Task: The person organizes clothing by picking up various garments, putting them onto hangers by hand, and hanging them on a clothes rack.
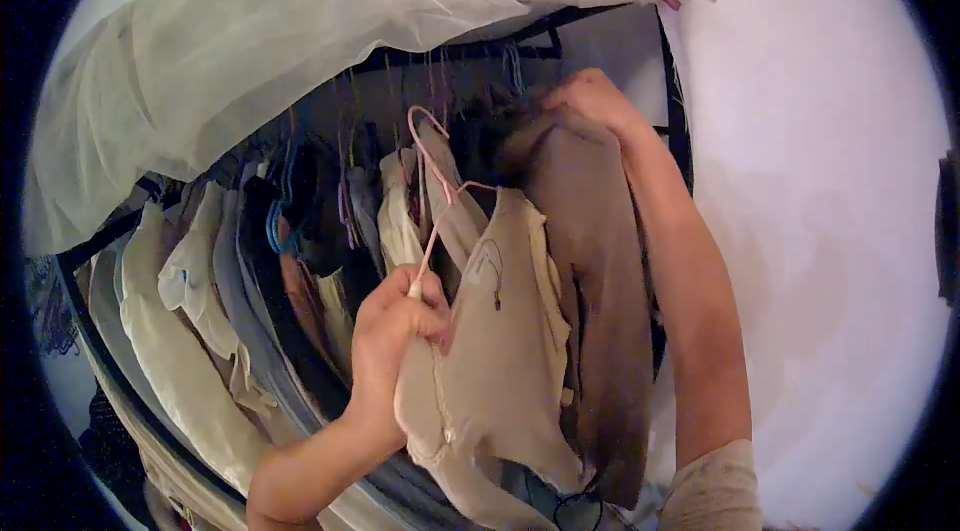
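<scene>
Shirt (505, 331), beige, hangs on a pink hanger (432, 171) in front of a full clothes rack (676, 101). The left hand (395, 326) pinches its shoulder together with the hanger's end. The right hand (595, 101) reaches to the top of a brown garment (610, 231) just beside the shirt; its fingertips are hidden, so its grip cannot be told. Sheer cloth (270, 31) drapes over the rack.

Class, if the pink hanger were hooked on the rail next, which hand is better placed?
Probably the left hand: it grips the pink hanger bearing the beige top, while the right hand is up against the brown garment.
</scene>
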The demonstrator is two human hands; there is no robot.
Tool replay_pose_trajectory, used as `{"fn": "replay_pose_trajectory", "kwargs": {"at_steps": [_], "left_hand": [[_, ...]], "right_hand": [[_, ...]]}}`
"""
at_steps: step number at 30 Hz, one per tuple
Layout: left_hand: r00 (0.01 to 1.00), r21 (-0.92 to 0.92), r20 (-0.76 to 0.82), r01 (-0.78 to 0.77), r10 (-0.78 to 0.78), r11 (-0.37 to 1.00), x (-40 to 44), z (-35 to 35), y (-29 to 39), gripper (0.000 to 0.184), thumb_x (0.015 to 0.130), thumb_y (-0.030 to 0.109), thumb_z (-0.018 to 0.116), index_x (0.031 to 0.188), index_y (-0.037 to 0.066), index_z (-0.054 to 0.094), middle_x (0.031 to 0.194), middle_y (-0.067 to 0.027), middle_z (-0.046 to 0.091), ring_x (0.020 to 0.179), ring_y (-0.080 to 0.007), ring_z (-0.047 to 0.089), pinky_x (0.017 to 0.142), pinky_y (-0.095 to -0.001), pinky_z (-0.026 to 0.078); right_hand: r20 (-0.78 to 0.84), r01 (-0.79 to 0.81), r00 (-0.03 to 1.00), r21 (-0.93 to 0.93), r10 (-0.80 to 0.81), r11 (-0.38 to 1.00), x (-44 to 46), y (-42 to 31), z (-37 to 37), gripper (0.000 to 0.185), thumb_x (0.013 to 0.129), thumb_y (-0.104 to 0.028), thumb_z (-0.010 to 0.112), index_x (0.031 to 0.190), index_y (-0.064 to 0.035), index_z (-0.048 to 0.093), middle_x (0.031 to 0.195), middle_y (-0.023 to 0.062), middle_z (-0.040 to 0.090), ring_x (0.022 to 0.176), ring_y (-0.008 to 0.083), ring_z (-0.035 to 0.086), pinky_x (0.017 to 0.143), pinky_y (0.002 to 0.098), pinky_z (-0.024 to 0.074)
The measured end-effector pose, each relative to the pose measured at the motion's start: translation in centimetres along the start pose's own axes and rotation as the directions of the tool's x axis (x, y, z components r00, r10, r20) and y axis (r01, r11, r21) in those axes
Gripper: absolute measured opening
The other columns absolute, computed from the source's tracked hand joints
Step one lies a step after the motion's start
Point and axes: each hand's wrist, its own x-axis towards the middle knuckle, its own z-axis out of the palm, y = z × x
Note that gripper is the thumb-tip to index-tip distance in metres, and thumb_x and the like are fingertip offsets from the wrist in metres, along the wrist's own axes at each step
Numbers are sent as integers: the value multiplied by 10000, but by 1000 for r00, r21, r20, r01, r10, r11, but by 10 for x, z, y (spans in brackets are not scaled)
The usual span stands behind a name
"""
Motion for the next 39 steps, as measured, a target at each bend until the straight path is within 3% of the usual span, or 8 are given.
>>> {"fn": "replay_pose_trajectory", "kwargs": {"at_steps": [4,12,15,21,27,29,32,39], "left_hand": [[998,7,-23,61,-61,998,-12,-2,7,178,638,50,515,808,45,465,654,-25,455,607,-107,444,555,-216,342],[996,67,5,94,-94,993,-25,-9,-8,167,687,32,509,846,55,465,702,-18,484,639,-85,433,571,-212,335],[996,106,15,90,-92,990,-25,-8,-13,163,702,35,514,858,54,470,700,-1,460,661,-75,417,594,-210,329],[985,195,113,104,-128,975,-38,-1,-17,188,716,18,546,878,64,461,719,19,435,654,-58,393,573,-205,312],[902,241,430,-69,-42,968,-105,-6,-32,151,888,90,531,981,66,415,774,-12,447,565,-60,412,476,-208,324],[860,85,416,285,-294,955,-130,-20,-24,82,869,49,506,917,72,444,741,-1,428,571,-59,382,496,-214,315],[821,197,453,287,-347,937,-159,-49,-32,63,860,32,500,874,77,458,726,3,421,577,-62,367,508,-223,307],[893,50,434,106,-118,993,-186,-81,-18,157,826,145,604,862,55,480,722,5,434,554,-73,312,499,-239,258]], "right_hand": [[-104,386,914,-75,-392,920,46,2,2,213,731,-198,658,863,-35,696,827,128,684,785,245,652,724,334,497],[49,265,954,322,-296,909,114,25,20,228,762,-191,647,921,-37,701,931,113,684,902,216,628,817,346,485],[-13,-86,996,95,87,992,96,4,46,282,722,-237,673,923,-42,703,945,113,684,937,199,617,835,341,478],[66,61,996,-19,-60,998,77,10,72,305,698,-261,658,901,-35,689,915,139,682,856,257,647,770,365,500],[-733,293,621,-110,-277,950,-31,-78,33,201,777,-154,599,926,-20,618,936,174,624,771,374,604,683,424,494],[-688,351,705,126,-173,928,-86,-119,36,190,791,-107,576,966,-44,607,948,135,617,816,352,583,733,423,468],[-365,602,638,-313,-678,735,-114,-139,52,430,710,-107,627,1134,-76,558,1198,116,538,1153,282,478,967,422,365],[-195,126,881,-782,-431,610,-114,-38,62,545,708,-81,590,1242,-33,496,1342,137,448,1326,344,296,1075,464,252]]}}
